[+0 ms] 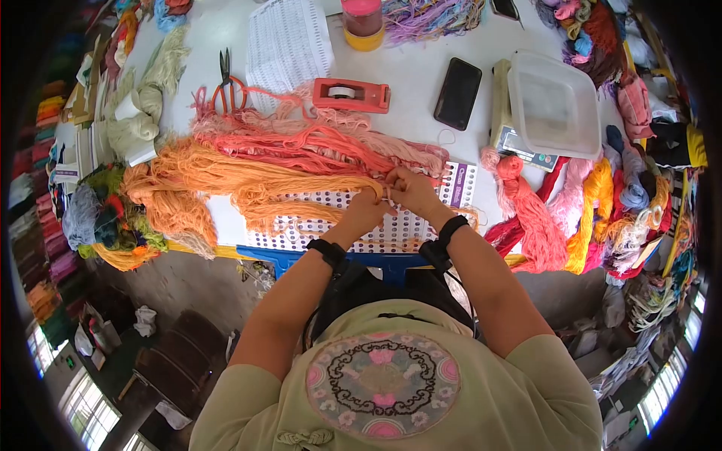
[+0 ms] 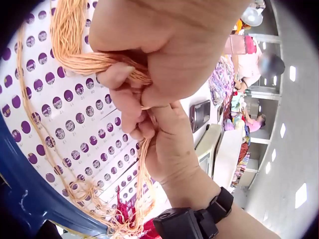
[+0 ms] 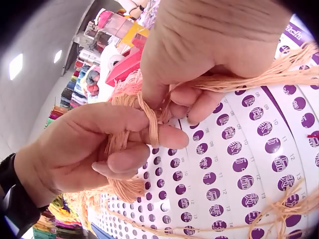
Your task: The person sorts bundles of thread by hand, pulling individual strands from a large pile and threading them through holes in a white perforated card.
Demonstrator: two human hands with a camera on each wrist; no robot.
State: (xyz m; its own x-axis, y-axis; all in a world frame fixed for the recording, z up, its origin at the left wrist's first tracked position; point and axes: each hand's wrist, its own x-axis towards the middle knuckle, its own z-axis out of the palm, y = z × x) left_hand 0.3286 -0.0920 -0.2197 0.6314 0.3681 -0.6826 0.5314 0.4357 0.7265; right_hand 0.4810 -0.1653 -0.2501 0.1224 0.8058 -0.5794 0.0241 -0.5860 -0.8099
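A hank of light orange embroidery thread [image 1: 293, 179] stretches from the left to both hands. My left hand [image 1: 366, 213] grips the gathered strands near their end. Close beside it, my right hand [image 1: 415, 193] pinches strands of the same thread. In the right wrist view a loop of thread [image 3: 151, 122] passes over the left fingers, and the right thumb and fingers meet it there. Loose strands [image 3: 269, 78] trail out past the right hand. Under both hands lies a white punched thread card [image 2: 75, 107] with rows of purple dots and printed numbers.
Coral and pink hanks [image 1: 323, 143] lie behind the orange one. Around them are scissors [image 1: 226, 83], a red tape dispenser [image 1: 351, 95], a phone [image 1: 457, 93] and a scale with a plastic tub [image 1: 556, 105]. More coloured hanks [image 1: 598, 214] hang over the table's right edge.
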